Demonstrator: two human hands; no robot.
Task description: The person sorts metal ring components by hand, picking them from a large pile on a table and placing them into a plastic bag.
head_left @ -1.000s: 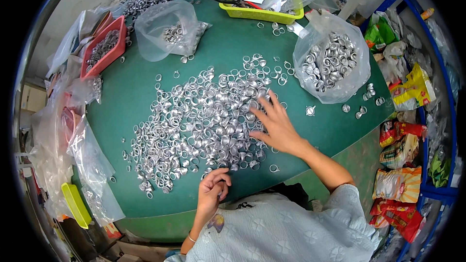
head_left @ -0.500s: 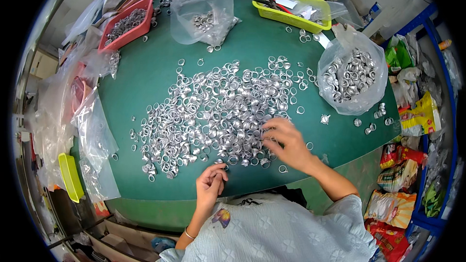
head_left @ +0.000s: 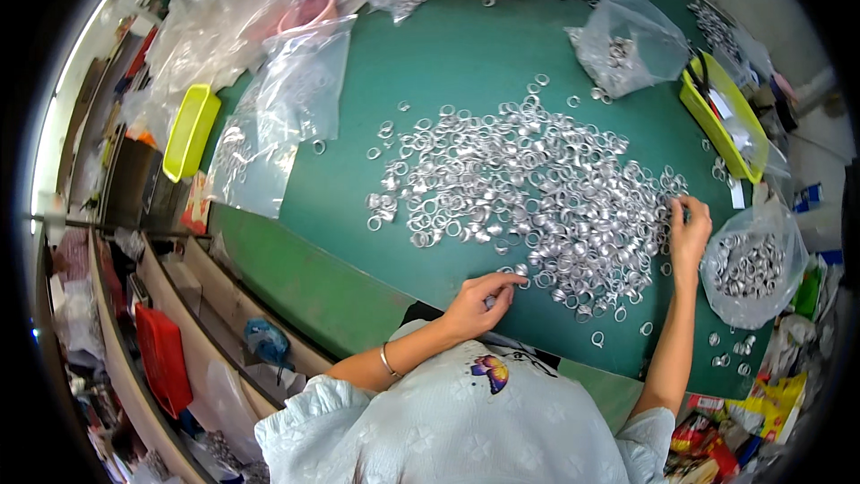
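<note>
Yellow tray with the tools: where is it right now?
In the head view the yellow tray sits at the table's far right edge, right of the clear bag of rings and beyond the right hand.

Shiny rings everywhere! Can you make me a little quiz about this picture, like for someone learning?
1. True or false: the pile of silver rings lies on a green table.
2. Which hand reaches the pile's far edge? A) left hand B) right hand
3. Fill in: the tray beside the clear bag of rings is ______ in colour.

Key: 1 true; 2 B; 3 yellow.
</note>
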